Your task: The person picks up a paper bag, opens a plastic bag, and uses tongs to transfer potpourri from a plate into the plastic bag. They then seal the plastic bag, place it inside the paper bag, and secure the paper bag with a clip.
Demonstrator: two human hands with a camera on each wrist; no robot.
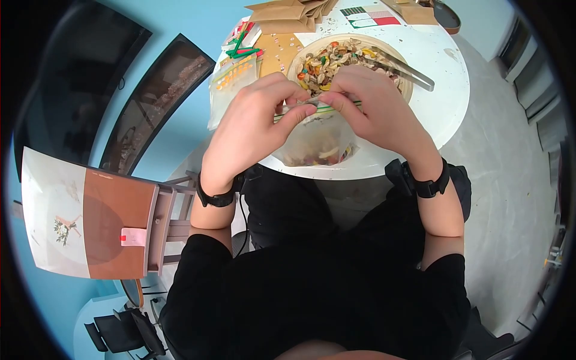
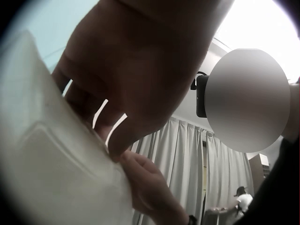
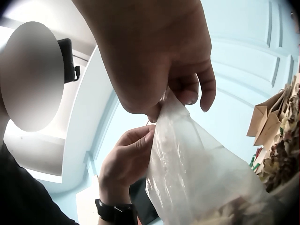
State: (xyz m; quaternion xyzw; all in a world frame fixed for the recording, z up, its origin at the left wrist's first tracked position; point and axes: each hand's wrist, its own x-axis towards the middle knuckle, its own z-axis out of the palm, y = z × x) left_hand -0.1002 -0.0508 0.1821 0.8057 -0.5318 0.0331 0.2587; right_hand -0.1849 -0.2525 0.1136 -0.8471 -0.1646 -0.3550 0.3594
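Observation:
Both hands pinch the top edge of a translucent zip-seal bag (image 1: pixel 318 139), which hangs over the table's near edge. My left hand (image 1: pixel 255 117) grips the left part of its seal, thumb on the near side. The seal's other part is held by my right hand (image 1: pixel 375 105), with the thumbs close together. Brown and coloured pieces lie in the bag's bottom. Behind the hands stands a wide round bowl (image 1: pixel 410 90) heaped with a similar mix (image 1: pixel 324 63). In the right wrist view the plastic bag (image 3: pixel 176 154) stretches down from the fingers.
Metal tongs (image 1: pixel 420 78) lie across the bowl's right side. On the round white table (image 1: pixel 447 114) are brown paper bags (image 1: pixel 288 17), green clips (image 1: pixel 243 53), a clear bag with orange marks (image 1: pixel 234 78) and a colour-block card (image 1: pixel 369 17). A pan-like dish (image 1: pixel 447 17) stands at the back right.

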